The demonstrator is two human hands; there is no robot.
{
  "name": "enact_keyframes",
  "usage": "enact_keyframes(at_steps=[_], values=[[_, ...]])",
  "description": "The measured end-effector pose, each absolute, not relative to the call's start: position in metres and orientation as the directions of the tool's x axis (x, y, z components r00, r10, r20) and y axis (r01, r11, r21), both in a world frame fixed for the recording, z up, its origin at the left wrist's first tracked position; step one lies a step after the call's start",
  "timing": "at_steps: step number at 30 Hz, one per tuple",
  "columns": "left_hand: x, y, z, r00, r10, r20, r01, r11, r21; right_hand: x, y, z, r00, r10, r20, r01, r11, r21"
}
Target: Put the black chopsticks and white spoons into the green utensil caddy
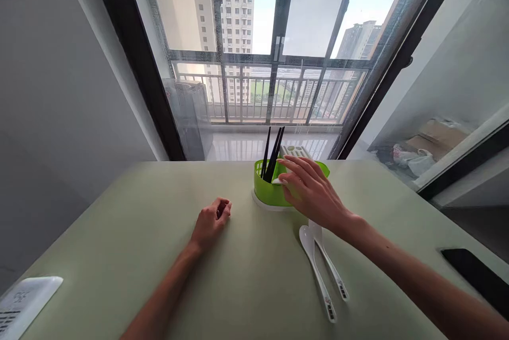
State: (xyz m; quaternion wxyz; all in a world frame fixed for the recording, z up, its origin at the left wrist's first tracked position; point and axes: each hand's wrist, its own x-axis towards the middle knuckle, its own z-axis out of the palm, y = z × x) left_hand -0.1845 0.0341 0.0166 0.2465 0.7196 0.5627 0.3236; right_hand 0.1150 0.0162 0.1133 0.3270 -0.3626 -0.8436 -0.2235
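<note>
My right hand (312, 189) is over the right part of a green utensil caddy (270, 194), its fingers stretched out and the thumb apart from them. Below the thumb tip, a small white piece (277, 181) shows at the caddy; its kind is unclear, and my hand hides part of it. Black chopsticks (273, 157) stand tilted in the caddy's left part. Two white spoons (318, 276) lie side by side on the table, below my right wrist. My left hand (212, 220) rests on the table left of the caddy, fingers curled closed with nothing visible in them.
The pale green table (139, 244) ends at a glass door behind the caddy. A white device with a display (29, 297) lies at the left front. A black phone-like slab (477, 273) lies near the right edge, beyond my right forearm.
</note>
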Motion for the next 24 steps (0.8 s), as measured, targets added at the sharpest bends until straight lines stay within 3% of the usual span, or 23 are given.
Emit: enact_keyframes(at_steps=[8, 11, 17, 24], values=[[-0.183, 0.033, 0.019, 0.157, 0.972, 0.177, 0.669, -0.236, 0.705, 0.142, -0.033, 0.114, -0.484, 0.458, 0.746, 0.715, 0.698, 0.036], [-0.182, 0.033, 0.018, 0.157, 0.971, 0.180, 0.676, -0.238, 0.697, 0.159, -0.052, 0.100, -0.420, 0.562, 0.712, 0.749, 0.658, -0.078], [-0.182, 0.032, 0.018, 0.159, 0.970, 0.183, 0.690, -0.241, 0.682, 0.188, -0.081, 0.045, -0.216, 0.914, 0.344, 0.807, 0.365, -0.463], [-0.182, 0.031, 0.018, 0.148, 0.971, 0.189, 0.712, -0.237, 0.661, 0.187, -0.112, 0.001, -0.031, 0.999, -0.013, 0.873, 0.020, -0.488]])
